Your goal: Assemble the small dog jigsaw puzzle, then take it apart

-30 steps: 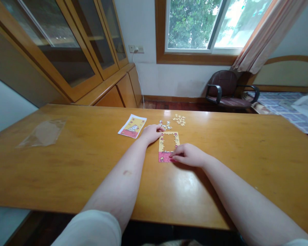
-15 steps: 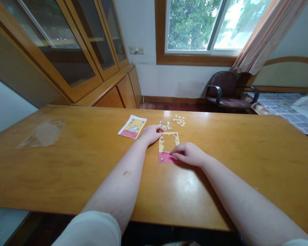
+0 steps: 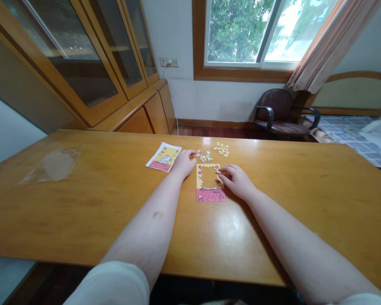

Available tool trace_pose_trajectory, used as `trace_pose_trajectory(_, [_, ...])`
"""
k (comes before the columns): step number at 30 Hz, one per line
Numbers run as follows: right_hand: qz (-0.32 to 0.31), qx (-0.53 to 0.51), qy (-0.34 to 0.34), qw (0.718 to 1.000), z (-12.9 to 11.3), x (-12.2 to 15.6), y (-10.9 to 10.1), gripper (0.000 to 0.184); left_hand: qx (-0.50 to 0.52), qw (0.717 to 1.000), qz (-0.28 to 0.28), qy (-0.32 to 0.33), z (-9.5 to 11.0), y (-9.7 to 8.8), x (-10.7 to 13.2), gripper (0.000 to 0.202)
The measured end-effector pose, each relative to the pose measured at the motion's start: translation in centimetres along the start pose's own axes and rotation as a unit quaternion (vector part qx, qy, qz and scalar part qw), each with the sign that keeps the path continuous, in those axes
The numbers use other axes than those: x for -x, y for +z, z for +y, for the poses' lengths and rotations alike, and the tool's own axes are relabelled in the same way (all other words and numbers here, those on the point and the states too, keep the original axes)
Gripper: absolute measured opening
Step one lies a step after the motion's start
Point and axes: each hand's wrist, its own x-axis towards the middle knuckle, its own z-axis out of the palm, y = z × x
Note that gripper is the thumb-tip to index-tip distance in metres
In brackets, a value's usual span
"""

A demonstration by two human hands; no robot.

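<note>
Toward the table's far edge lie a card, the left hand beside loose pieces, and, between far and near edges, the puzzle, the right hand at its right side, fingers bent on both, pinch unclear.

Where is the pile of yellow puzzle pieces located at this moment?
In the head view, the yellow puzzle pieces lie near the far edge of the table, right of the whitish pieces and beyond the partly built puzzle.
</note>
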Motion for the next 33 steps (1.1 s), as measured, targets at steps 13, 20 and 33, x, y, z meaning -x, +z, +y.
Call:
trace_pose_trajectory(13, [-0.056,0.005,-0.012,0.998,-1.5,-0.6,0.0,0.057,-0.079,0.996,-0.048,0.004,-0.1,0.4,0.1,0.046])
trace_pose_trajectory(20, [-0.144,0.149,-0.019,0.978,-1.5,-7.2,1.8,0.076,-0.137,0.986,-0.097,-0.01,-0.2,1.0,0.2,0.073])
trace_pose_trajectory(33, [-0.257,0.161,-0.047,0.952,-1.9,-11.0,4.2,0.065,-0.136,0.982,-0.129,-0.029,0.1,0.7,0.2,0.079])
